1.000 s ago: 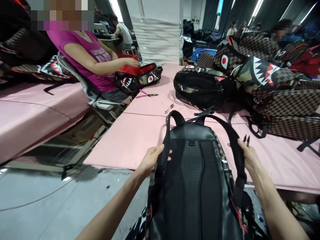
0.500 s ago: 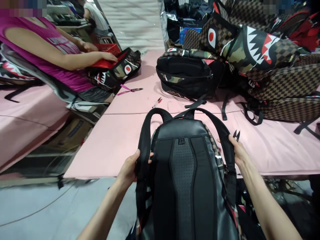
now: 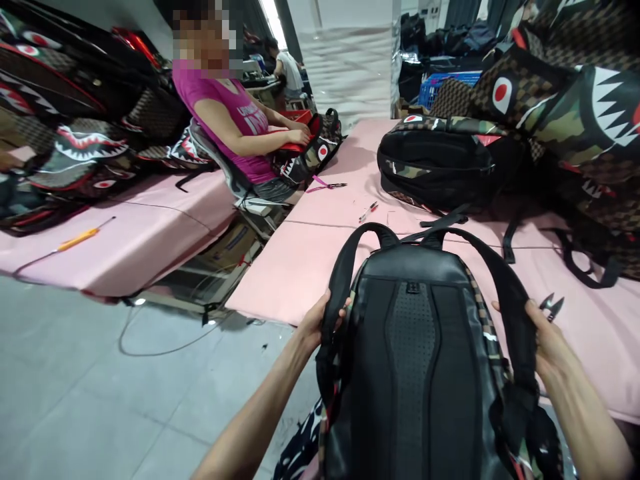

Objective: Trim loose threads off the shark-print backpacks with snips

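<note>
A black backpack [image 3: 420,360] with a padded back panel stands upright against the near edge of the pink table [image 3: 300,260], its back facing me. My left hand [image 3: 320,320] is closed round the left shoulder strap [image 3: 345,273]. My right hand [image 3: 547,343] grips the right shoulder strap [image 3: 510,300] and also holds small thread snips [image 3: 553,305], whose tips stick out past the fingers.
A black camo backpack [image 3: 440,167] lies further back on the table, with a pile of shark-mouth checkered backpacks [image 3: 570,113] at the right. A red pen [image 3: 367,211] and pink-handled scissors [image 3: 325,185] lie on the table. A person in a magenta top [image 3: 235,127] works at the left. An orange tool [image 3: 80,237] rests on the left table.
The view has swung to the left and up, so the backpack now sits further right in the picture. Both hands keep their hold on the straps.
</note>
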A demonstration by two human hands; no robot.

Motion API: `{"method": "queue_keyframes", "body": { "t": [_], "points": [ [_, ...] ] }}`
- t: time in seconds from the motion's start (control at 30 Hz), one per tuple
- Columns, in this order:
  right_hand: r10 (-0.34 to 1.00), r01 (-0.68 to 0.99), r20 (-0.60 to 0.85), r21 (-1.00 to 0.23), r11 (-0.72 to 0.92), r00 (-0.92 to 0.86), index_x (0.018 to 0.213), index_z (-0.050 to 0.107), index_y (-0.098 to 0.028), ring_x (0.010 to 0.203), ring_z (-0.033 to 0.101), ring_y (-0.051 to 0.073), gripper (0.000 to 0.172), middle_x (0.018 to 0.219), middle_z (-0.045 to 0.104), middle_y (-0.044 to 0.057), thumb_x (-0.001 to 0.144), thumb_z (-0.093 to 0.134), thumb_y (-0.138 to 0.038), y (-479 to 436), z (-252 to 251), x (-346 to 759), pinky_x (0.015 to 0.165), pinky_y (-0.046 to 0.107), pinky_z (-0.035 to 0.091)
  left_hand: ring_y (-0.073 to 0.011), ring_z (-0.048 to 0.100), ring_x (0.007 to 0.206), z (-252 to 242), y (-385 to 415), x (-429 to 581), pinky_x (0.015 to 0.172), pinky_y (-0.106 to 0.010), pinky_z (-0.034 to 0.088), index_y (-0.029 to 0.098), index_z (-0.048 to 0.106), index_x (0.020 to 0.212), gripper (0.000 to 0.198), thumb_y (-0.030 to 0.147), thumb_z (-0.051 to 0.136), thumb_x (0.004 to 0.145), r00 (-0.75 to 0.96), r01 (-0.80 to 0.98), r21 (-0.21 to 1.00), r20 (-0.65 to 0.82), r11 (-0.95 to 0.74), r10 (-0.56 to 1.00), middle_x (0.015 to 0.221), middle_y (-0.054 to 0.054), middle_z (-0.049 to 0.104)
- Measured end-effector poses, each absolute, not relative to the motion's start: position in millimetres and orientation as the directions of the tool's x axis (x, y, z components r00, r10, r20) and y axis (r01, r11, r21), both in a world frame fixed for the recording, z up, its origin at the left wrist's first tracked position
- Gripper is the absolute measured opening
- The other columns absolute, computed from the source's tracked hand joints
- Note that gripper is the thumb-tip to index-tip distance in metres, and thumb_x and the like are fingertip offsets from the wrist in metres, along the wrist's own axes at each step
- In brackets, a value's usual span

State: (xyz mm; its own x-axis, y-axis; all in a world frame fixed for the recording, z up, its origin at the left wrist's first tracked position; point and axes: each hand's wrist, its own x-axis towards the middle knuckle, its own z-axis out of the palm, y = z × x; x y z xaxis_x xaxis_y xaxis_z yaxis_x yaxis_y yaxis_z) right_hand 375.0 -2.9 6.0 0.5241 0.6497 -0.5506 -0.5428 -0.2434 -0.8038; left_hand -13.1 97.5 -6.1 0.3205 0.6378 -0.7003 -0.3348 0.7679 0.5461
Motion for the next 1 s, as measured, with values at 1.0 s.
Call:
{"method": "queue_keyframes", "body": {
  "t": [1.0],
  "points": [
    [0.901, 0.504, -0.201, -0.772, -0.387, 0.384, 0.136, 0.039, -0.017, 0.088, 0.065, 0.024, 0.061, 0.099, 0.069, 0.007, 0.079, 0.050, -0.034, -157.8, 1.4, 217.0, 0.076, 0.036, 0.049, -0.0294, 0.063, 0.094, -8.4, -72.2, -8.1, 0.079, -0.038, 0.050, 0.015, 0.055, 0.107, 0.046, 0.049, 0.051, 0.076, 0.379, 0.618, 0.783, -0.382, 0.077, 0.843, 0.099, -0.012, 0.068]
  ]
}}
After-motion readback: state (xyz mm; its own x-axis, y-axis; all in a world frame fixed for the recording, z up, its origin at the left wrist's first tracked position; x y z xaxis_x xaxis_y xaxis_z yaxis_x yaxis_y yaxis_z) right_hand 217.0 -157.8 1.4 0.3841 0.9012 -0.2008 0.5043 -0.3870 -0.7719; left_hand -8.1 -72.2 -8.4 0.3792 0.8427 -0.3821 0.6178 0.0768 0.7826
